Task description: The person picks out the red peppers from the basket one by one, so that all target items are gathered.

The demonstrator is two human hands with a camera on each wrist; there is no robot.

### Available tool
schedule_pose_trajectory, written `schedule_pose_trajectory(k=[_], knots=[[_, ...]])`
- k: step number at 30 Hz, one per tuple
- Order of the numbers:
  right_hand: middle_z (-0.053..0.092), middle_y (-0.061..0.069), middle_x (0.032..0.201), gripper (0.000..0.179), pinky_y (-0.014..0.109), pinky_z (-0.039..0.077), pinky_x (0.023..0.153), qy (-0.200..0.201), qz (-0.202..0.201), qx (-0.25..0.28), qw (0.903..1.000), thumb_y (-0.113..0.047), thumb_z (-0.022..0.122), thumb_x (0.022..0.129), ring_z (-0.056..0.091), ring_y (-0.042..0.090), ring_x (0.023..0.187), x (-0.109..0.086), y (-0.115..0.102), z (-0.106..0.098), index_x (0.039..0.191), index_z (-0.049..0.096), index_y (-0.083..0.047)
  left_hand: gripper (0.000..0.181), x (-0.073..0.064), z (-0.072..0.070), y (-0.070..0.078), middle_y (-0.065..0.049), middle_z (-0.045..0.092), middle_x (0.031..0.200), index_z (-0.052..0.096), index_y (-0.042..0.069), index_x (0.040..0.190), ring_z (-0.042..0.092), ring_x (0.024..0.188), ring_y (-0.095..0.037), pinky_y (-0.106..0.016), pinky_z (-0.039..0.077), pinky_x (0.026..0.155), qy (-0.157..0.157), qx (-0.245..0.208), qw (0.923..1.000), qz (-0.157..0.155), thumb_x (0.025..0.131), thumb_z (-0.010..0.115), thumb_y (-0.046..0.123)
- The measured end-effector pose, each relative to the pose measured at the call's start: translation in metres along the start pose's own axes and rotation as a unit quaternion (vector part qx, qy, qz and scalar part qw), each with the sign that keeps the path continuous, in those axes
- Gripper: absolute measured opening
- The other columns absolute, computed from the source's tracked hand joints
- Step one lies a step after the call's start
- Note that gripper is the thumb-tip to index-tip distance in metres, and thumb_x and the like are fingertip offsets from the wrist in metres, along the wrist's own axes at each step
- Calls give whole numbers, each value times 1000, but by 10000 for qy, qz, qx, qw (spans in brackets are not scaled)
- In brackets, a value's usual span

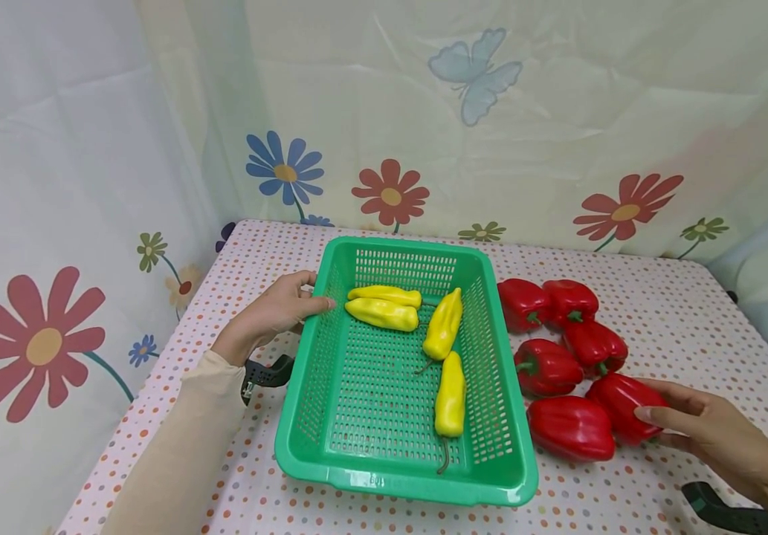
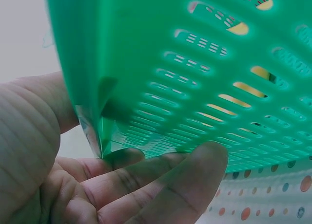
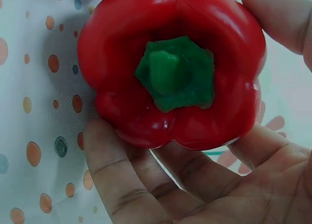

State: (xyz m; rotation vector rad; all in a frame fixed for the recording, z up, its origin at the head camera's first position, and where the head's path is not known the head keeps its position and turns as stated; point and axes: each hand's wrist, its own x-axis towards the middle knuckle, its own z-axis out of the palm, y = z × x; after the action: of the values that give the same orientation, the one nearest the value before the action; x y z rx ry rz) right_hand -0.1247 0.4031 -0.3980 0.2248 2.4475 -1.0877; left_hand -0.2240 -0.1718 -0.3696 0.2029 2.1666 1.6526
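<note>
A green perforated plastic basket (image 1: 424, 492) stands on the table, with several long yellow peppers (image 1: 381, 314) lying in it. At the basket's left side, my left hand (image 1: 278, 308) grips the rim, thumb over the top. In the left wrist view its fingers (image 2: 161, 185) curl under the rim against the slotted wall (image 2: 131, 53). To the basket's right, my right hand (image 1: 714, 431) holds a red bell pepper (image 1: 621, 405) between thumb and fingers. The right wrist view shows this pepper's green stem (image 3: 175, 74) facing the camera, fingers (image 3: 122, 180) around its side.
Several other red bell peppers (image 1: 571, 429) lie in a cluster along the basket's right side, beside the held one. A dotted cloth (image 1: 678, 327) covers the table. Flower-patterned curtains (image 1: 531, 163) hang behind and to the left.
</note>
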Motion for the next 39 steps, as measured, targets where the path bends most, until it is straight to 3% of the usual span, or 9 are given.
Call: schedule_pose_trajectory(k=[14, 20, 27, 39], knots=[[41, 42, 148, 83, 39, 61, 86, -124, 142, 96, 9998, -37, 57, 108, 62, 22, 110, 6, 0, -1, 155, 17, 19, 41, 0, 0, -1, -30, 72, 115, 46, -7, 137, 76, 79, -23, -43, 67, 74, -11, 18, 10000, 38, 103, 62, 11], [44, 41, 147, 82, 42, 62, 88, -140, 139, 82, 9998, -36, 57, 108, 63, 22, 111, 7, 0, 0, 155, 20, 19, 43, -1, 0, 0, -30, 72, 116, 46, -7, 138, 76, 79, -22, -43, 67, 74, -28, 29, 10000, 35, 103, 61, 11], [42, 42, 148, 81, 45, 62, 90, -146, 81, -6, 9999, -35, 57, 108, 64, 25, 111, 6, -1, 0, 154, 19, 20, 41, -1, 0, -1, -29, 73, 113, 46, -7, 136, 76, 78, -22, -42, 67, 74, -16, 0, 10000, 35, 103, 62, 11], [36, 44, 150, 81, 40, 61, 87, -253, 77, -108, 9996, -40, 50, 111, 64, 27, 111, 6, -3, 1, 157, 15, 17, 41, -1, 1, -1, -28, 73, 114, 46, -7, 137, 76, 80, -23, -43, 67, 74, -14, -13, 10000, 40, 104, 61, 12]])
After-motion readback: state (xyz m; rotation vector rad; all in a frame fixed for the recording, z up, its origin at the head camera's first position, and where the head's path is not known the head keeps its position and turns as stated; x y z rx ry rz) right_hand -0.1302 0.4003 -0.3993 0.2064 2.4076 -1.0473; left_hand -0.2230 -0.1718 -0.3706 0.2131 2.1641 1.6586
